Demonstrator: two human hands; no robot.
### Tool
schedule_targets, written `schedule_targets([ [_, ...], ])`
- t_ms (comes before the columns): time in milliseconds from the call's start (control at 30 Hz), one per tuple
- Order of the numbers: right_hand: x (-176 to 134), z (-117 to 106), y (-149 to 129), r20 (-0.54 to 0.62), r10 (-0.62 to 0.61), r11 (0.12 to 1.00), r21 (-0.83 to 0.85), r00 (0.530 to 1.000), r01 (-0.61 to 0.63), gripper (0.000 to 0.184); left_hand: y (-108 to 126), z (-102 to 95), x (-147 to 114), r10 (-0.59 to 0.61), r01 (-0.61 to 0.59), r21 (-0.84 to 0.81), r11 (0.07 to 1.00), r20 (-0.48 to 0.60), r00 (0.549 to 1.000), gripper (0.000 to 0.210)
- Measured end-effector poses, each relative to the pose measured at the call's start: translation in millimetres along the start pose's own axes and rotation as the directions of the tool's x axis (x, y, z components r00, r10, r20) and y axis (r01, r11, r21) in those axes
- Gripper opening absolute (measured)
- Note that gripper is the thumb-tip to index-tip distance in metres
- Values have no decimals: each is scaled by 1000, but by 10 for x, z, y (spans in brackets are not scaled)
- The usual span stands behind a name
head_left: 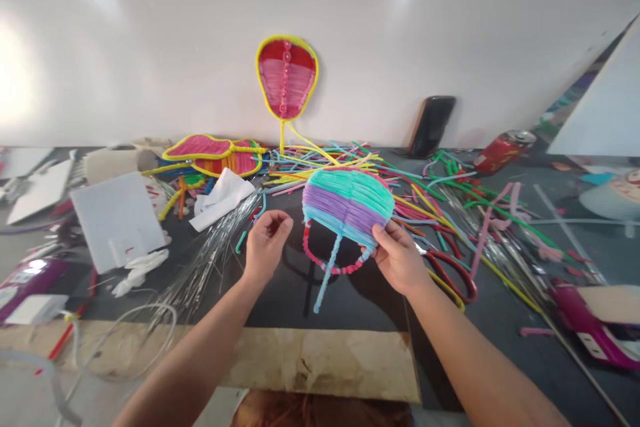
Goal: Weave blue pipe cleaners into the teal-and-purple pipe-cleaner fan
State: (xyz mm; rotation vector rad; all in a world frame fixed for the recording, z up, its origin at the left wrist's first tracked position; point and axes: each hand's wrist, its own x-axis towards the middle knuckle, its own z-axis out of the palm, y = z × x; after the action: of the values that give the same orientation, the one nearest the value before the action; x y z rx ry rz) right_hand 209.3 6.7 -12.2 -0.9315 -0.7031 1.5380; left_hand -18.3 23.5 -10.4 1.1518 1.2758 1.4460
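Now, counter (283, 313): dark and smooth in front of you, with a creased brown sheet (350, 361) at its near edge.
Fuzzy stems (295, 177): a bright tangle beyond your grips, soft and bendy-looking, yellow, pink, blue and green.
Striped piece (345, 205): up between your grips, apparently clear of the counter, rounded, with plush rows of aqua, purple and light blue packed close.
Upright piece (273, 83): standing behind, red and pink rows rimmed in fuzzy yellow, beads down its middle.
Right grip (400, 259): closed on the striped piece's lower right edge; you seem to be steadying it for adjusting, and the next move calls for light pressure so those rows don't spread.
Left grip (265, 245): fingers curled narrow, off the piece; whether it pinches something fine, can't tell.
Pink-red band (343, 271): a bumpy curve slung below.
Blue stem (329, 273): thin, twisted, slanting down.
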Motion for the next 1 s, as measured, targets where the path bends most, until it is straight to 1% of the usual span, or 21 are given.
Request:
schedule_targets([
  [67,-7,7,14,-13,-56,997,-47,998,56,24,-19,-15,-6,14,-16,165,986,14,1000,16],
  [100,-13,10,25,-15,-77,994,-72,997,76,24,-27,-19,-10,-4,-3,206,979,36,999,18],
  [167,-28,11,51,-9,-104,986,-129,995,101,26,-40,-20,-20,-43,26,238,971,65,997,22],
  [300,-60,15,79,22,-130,972,-192,991,132,31,-51,-8,-30,-79,59,223,973,83,993,25],
  [400,-72,23,77,22,-122,973,-197,992,124,33,-40,7,-30,-157,144,116,983,109,982,27],
  [533,-72,25,80,15,-119,967,-224,993,119,30,0,37,-35,-322,333,-42,942,161,933,30],
  [633,-66,17,89,13,-125,965,-230,992,125,29,34,50,-42,-401,425,-114,898,185,897,29],
  [700,-62,9,90,21,-126,963,-237,992,127,29,48,49,-45,-424,462,-147,875,228,876,28],
  [833,-55,-4,84,41,-116,957,-262,992,123,30,58,29,-43,-437,519,-186,835,349,829,27],
  [1000,-41,-7,98,23,-115,958,-260,993,117,31,57,3,-42,-485,617,-205,760,454,748,26],
])
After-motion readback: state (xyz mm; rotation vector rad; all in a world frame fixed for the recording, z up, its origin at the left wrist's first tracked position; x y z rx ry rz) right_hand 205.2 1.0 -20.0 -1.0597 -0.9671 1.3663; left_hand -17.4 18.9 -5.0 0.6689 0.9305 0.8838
